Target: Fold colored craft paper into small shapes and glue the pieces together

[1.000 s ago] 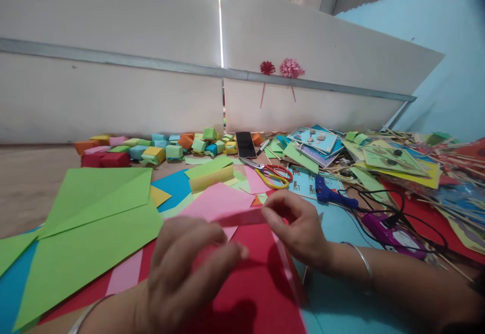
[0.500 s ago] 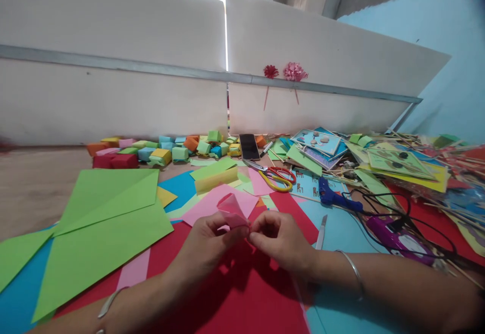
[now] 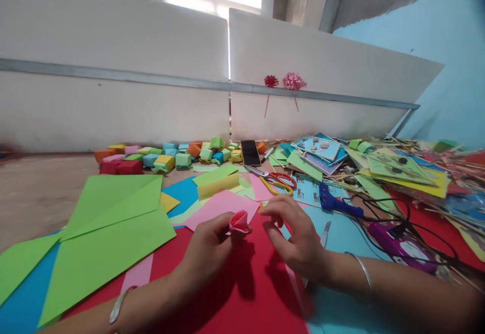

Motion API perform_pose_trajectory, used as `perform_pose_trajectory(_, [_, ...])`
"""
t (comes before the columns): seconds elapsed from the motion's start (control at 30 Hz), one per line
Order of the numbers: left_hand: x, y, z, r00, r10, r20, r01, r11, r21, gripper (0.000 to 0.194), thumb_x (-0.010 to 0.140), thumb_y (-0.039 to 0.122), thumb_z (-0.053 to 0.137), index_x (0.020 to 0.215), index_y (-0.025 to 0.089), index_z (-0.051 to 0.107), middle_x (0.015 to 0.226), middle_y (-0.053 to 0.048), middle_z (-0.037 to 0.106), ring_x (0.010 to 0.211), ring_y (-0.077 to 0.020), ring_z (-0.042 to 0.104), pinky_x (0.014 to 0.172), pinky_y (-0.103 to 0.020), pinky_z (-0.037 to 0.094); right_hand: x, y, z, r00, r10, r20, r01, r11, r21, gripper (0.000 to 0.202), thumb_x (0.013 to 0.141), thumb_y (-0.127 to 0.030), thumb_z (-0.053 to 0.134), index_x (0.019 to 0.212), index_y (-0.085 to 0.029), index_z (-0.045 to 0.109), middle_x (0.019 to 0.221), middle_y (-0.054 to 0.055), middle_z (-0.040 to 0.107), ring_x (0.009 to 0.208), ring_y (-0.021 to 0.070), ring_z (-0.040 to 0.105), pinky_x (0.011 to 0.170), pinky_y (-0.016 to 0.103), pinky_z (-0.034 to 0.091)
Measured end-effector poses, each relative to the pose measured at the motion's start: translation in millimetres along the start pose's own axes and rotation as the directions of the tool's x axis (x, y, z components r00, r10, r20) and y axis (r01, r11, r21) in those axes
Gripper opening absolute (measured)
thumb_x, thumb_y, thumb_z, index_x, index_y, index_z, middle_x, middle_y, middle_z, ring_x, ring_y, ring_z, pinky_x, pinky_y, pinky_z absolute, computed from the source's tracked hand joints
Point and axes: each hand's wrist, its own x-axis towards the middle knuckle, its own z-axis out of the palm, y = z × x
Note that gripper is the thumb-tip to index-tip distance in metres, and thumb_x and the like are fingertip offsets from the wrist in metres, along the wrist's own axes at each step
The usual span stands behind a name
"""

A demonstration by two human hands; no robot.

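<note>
A small folded piece of pink paper (image 3: 239,222) is pinched between the thumb and fingers of my left hand (image 3: 212,245), its open end facing up. To its right, my right hand (image 3: 297,238) holds nothing; its thumb and fingers are apart and curved toward the pink piece without touching it. Both hands are above a large red sheet (image 3: 212,293). Behind them lies a flat pink sheet (image 3: 215,206). A cutter knife (image 3: 325,233) lies just beyond my right hand, partly hidden by it.
Green sheets (image 3: 113,228) lie at left. Folded paper cubes (image 3: 164,162), a phone (image 3: 250,152) and scissors (image 3: 278,181) are farther back. At right are a blue glue gun (image 3: 337,202), a purple tool (image 3: 399,248) with black cables, cards (image 3: 318,147) and sticks.
My right hand has let go of the pink paper, moved right and opened. The paper now stands more upright in my left hand. The view has tilted slightly up.
</note>
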Motion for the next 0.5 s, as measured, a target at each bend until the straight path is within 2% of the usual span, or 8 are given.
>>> perform_pose_trajectory(0.07, [-1.4, -3.2, 0.6, 0.999, 0.026, 0.020, -0.028, 0.997, 0.065, 0.015, 0.077, 0.028, 0.061, 0.067, 0.017, 0.064, 0.063, 0.000, 0.061, 0.057, -0.0123, 0.051, 0.054, -0.024, 0.042, 2.0, -5.6, -6.1, 0.988, -0.153, -0.009, 0.153, 0.988, -0.012, 0.027, 0.087, -0.008, 0.050, 0.108, -0.021, 0.060, 0.096, 0.006, 0.057, 0.089, 0.0168, 0.057, 0.075, 0.031, 0.053])
perform_pose_trajectory(0.13, [-2.8, -7.2, 1.7, 0.998, 0.046, 0.033, -0.050, 0.990, 0.134, 0.013, 0.076, 0.021, 0.057, 0.066, 0.017, 0.063, 0.064, 0.000, 0.061, 0.060, -0.0127, 0.051, 0.055, -0.023, 0.041, 2.7, -9.0, -9.0, 0.974, -0.226, 0.013, 0.226, 0.974, -0.024, 0.029, 0.089, -0.007, 0.051, 0.111, -0.022, 0.060, 0.099, 0.007, 0.057, 0.092, 0.0166, 0.058, 0.077, 0.031, 0.054])
perform_pose_trajectory(0.33, [-4.5, -8.3, 1.2, 0.987, 0.115, 0.113, -0.146, 0.931, 0.333, 0.018, 0.069, 0.011, 0.049, 0.068, 0.016, 0.067, 0.059, 0.003, 0.062, 0.056, -0.0120, 0.050, 0.052, -0.021, 0.038, 3.2, -5.2, -7.3, 0.964, -0.238, 0.118, 0.245, 0.969, -0.044, 0.009, 0.093, -0.017, 0.054, 0.093, -0.018, 0.063, 0.090, 0.007, 0.064, 0.085, 0.0155, 0.061, 0.074, 0.028, 0.054])
perform_pose_trajectory(0.5, [-5.3, -6.1, -0.5, 0.977, 0.147, 0.153, -0.195, 0.909, 0.367, 0.028, 0.070, 0.011, 0.050, 0.084, 0.017, 0.073, 0.067, 0.001, 0.071, 0.059, -0.0134, 0.056, 0.055, -0.021, 0.043, 4.6, -2.8, -7.7, 0.940, -0.277, 0.199, 0.302, 0.947, -0.109, 0.015, 0.096, -0.020, 0.050, 0.089, -0.017, 0.063, 0.082, 0.007, 0.069, 0.076, 0.0150, 0.063, 0.068, 0.026, 0.054])
